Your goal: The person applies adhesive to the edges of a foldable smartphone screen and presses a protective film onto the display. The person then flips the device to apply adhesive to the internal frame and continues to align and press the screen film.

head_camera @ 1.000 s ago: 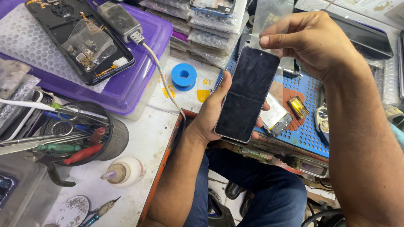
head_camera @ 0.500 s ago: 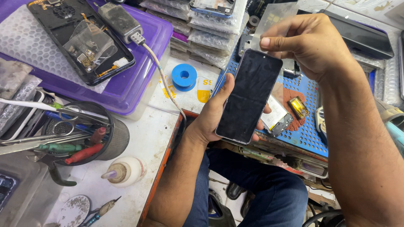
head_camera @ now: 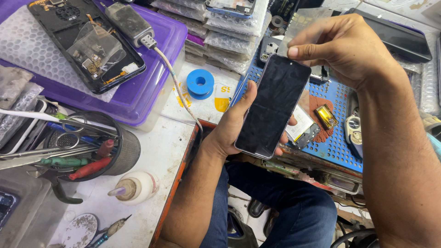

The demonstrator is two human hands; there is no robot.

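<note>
1. The grip of the left hand [head_camera: 234, 126] is clamped around the black phone screen [head_camera: 274, 105]: the thumb is laid along its 9 o'clock edge and fingertips are seen curling round its 3 o'clock edge.
2. The grip of the right hand [head_camera: 342, 48] is closed, thumb against forefinger, at the screen's top corner toward 1 o'clock; a thin clear film [head_camera: 301, 27] is pinched there and is seen rising behind the fingers.
3. The screen is held tilted in the air, dark face up, above the person's lap and the near edge of the blue perforated mat [head_camera: 337, 138].
4. On the mat, just at 3 o'clock of the screen, a small yellow part [head_camera: 326, 116] and a silver circuit piece [head_camera: 303, 131] are laid.
5. At 9 o'clock of the screen a blue tape roll [head_camera: 200, 83] is set on the table [head_camera: 161, 156].
6. Further toward 10 o'clock, an opened phone body [head_camera: 87, 43] is rested on a purple tray [head_camera: 158, 55], with a grey charger plug [head_camera: 128, 20] beside it.
7. At 8 o'clock a round cup of tools [head_camera: 92, 147] and a small glue bottle [head_camera: 135, 187] are stood.
</note>
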